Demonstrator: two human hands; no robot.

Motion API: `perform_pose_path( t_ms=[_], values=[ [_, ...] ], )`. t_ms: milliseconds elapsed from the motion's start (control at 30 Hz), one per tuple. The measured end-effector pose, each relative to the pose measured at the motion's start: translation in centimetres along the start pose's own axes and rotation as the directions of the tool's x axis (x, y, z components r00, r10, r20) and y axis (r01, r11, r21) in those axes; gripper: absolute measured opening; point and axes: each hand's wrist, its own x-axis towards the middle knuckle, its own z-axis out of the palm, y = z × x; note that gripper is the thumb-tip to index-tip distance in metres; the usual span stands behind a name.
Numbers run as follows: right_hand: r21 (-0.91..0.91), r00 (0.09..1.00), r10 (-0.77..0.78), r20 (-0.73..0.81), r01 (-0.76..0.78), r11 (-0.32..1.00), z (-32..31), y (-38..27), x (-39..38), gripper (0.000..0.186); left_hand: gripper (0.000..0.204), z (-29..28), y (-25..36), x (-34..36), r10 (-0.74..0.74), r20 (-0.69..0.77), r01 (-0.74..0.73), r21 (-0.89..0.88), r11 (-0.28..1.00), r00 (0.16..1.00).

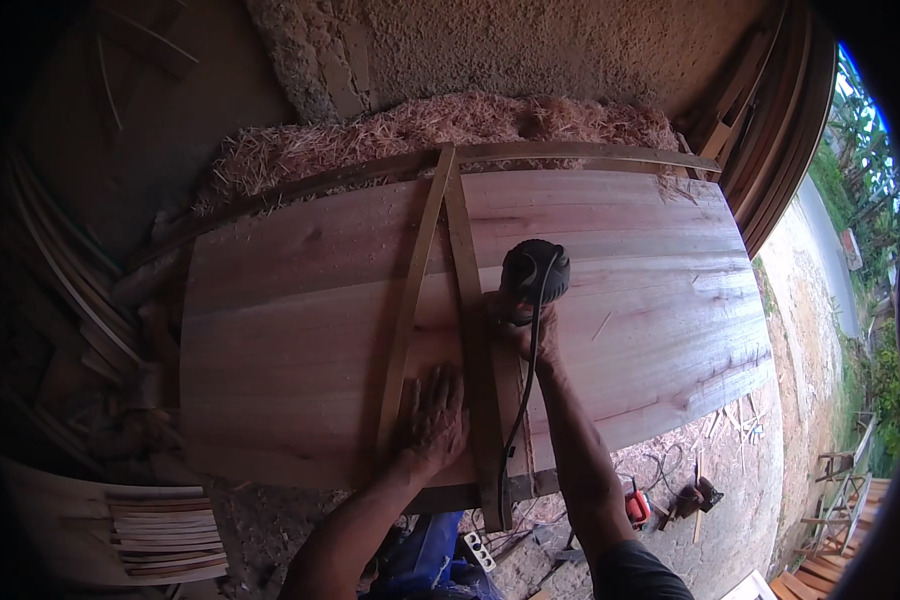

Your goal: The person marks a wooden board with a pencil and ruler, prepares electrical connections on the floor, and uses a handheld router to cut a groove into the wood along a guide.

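Note:
A wide wooden panel (300, 310) of joined boards lies before me. Two narrow wooden strips stand out on it: a left strip (413, 290) and a right strip (467, 290), which meet at the far edge and spread apart toward me. My left hand (435, 415) rests flat between them, fingers stretched out and holding nothing. Just right of the right strip, my right hand (530, 335) is wrapped round a black corded power tool (536, 270). Its cord (530, 390) hangs down past my forearm. The tool's underside is hidden, so its exact kind cannot be told.
Wood shavings (430, 125) are heaped behind the panel, against a rough wall (530, 50). Long boards (780, 130) lean at the far right. Stacked wood pieces (165, 535) lie near left. A red tool (638, 505) and a power strip (478, 550) are on the ground near me.

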Motion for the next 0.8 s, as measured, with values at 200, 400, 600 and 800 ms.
perform_pose_path(
  t_ms=[200, 400, 600, 800],
  values=[
    [-0.009, 0.998, -0.042, -0.047, 0.042, 0.999, -1.2, 4.7, 2.8, 0.056, 0.067, -0.4, 0.9, 0.8, 0.02, -0.017, -0.021, -0.04, 0.999, 1.0],
    [0.185, 0.999, -0.048, 0.005, 0.046, 0.982, 1.5, 0.9, 5.0, 0.063, 0.065, 0.0, -0.3, -0.2, -0.034, -0.003, 0.034, 0.014, 0.999, 0.999],
    [0.055, 0.991, -0.028, -0.132, 0.036, 0.998, -0.4, 5.0, 7.1, 0.089, 0.063, 0.5, 0.8, 1.0, -0.006, -0.035, 0.006, 0.006, 1.0, 0.999],
    [-0.085, 0.971, -0.121, -0.205, 0.106, 0.991, 2.3, 2.4, 9.4, 0.055, 0.063, -0.8, -0.5, 0.1, -0.001, 0.02, -0.001, 0.104, 0.995, 1.0]
  ],
)
